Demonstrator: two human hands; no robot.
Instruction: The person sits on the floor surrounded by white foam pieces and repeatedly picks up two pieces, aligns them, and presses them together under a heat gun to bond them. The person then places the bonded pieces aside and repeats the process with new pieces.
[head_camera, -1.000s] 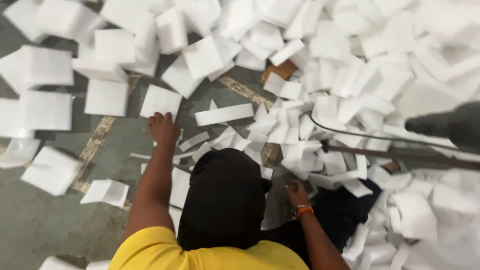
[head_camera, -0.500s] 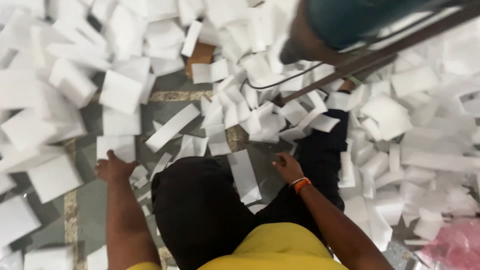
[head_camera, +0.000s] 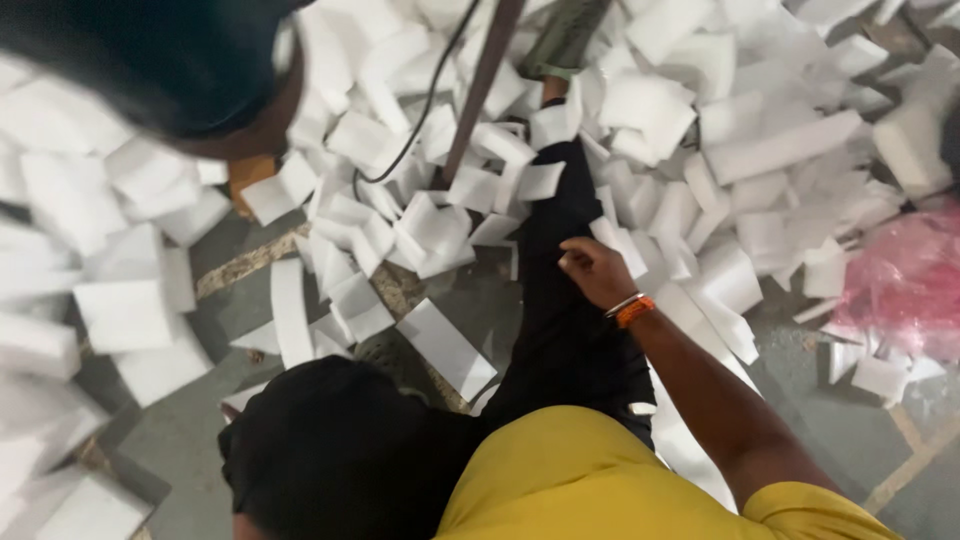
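Scanning from the left, we see white foam blocks (head_camera: 125, 315) heaped on the grey concrete floor (head_camera: 185, 440); they are rectangular, matte and soft-edged. A long foam strip (head_camera: 290, 310) lies flat, its long axis running away from us. Just right of it, a flat foam slab (head_camera: 447, 349) lies with its long axis on a diagonal, pointing from upper left to lower right. A dark pole (head_camera: 480, 95) with a black cable (head_camera: 425, 115) rises at top centre. Our left hand is not in view. Our right hand (head_camera: 596, 270), with an orange wristband (head_camera: 634, 311), rests loosely curled on the black trouser leg (head_camera: 560, 300), gripping nothing. A pink plastic bag (head_camera: 905, 285) lies crumpled at far right.
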